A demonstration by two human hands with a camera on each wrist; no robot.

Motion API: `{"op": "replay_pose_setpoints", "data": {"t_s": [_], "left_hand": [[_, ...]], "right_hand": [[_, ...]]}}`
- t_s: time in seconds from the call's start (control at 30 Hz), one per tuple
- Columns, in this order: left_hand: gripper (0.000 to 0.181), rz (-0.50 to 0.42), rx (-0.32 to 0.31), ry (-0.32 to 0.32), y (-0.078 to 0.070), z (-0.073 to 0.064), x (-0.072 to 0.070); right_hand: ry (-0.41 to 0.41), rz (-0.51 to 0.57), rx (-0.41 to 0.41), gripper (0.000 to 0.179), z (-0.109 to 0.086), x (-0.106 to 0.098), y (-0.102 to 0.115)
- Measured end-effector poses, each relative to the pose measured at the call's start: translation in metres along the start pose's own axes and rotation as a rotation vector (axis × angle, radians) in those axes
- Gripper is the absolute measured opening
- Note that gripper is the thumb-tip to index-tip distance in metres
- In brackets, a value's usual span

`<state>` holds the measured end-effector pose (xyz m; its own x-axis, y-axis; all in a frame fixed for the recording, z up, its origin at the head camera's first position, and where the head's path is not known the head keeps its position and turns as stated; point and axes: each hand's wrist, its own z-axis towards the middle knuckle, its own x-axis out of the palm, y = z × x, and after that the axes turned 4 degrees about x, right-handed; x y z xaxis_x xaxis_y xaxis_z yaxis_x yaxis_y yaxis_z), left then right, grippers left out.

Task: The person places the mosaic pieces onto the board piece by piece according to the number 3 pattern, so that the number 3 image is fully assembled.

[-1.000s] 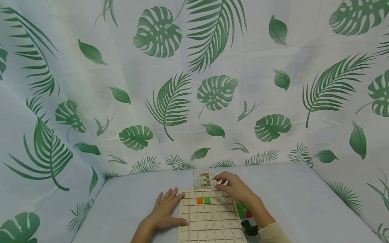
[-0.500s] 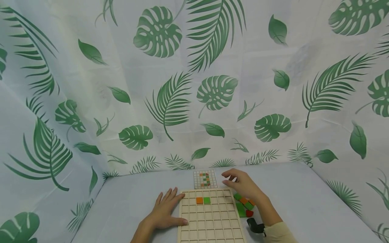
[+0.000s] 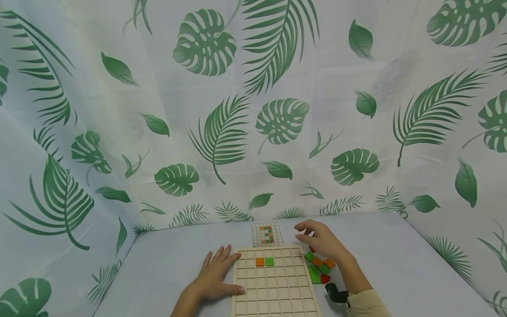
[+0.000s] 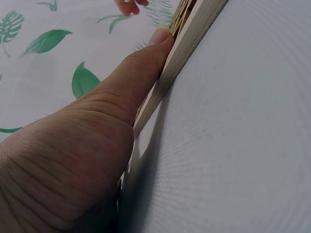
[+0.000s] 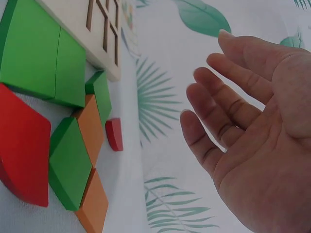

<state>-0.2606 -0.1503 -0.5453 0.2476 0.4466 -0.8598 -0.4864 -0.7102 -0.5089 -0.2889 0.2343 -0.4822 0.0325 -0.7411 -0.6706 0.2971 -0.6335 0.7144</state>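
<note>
A wooden grid board (image 3: 273, 281) lies on the table. In its upper rows an orange square tile (image 3: 259, 262) and a green square tile (image 3: 270, 262) sit side by side. My left hand (image 3: 214, 275) rests along the board's left edge, its fingers spread and its thumb on the rim. Off the board's upper right corner my right hand (image 3: 321, 241) hovers with relaxed fingers; the right wrist view shows nothing in its palm. Below it lie loose green tiles (image 5: 70, 162), orange tiles (image 5: 92, 201) and red pieces with a curved side (image 5: 24, 150).
Behind the board lies a small card (image 3: 256, 237) printed with a grid and a coloured pattern. A black device (image 3: 336, 293) is at the right wrist. A leaf-patterned cloth (image 3: 237, 132) hangs around the pale table.
My right hand has moved right, away from the card and the board's top edge, and more loose tiles show beneath it. The left hand and the two tiles on the board stay put.
</note>
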Motion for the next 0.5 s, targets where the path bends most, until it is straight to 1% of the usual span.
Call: {"op": "replay_pose_setpoints", "data": {"t_s": [0.23, 0.3, 0.5], "left_hand": [[0.106, 0.004, -0.006, -0.001, 0.0003, -0.0001, 0.0007], [0.106, 0.005, -0.009, -0.001, 0.0002, -0.0001, 0.0006], [0.106, 0.004, -0.01, 0.0, -0.0002, -0.0002, 0.0001]], "right_hand": [[0.002, 0.008, 0.026, 0.027, -0.0018, -0.0038, -0.0039], [0.004, -0.001, 0.032, 0.028, -0.0025, -0.0049, -0.0053], [-0.001, -0.046, 0.086, 0.029, -0.0047, -0.0062, -0.0064]]}}
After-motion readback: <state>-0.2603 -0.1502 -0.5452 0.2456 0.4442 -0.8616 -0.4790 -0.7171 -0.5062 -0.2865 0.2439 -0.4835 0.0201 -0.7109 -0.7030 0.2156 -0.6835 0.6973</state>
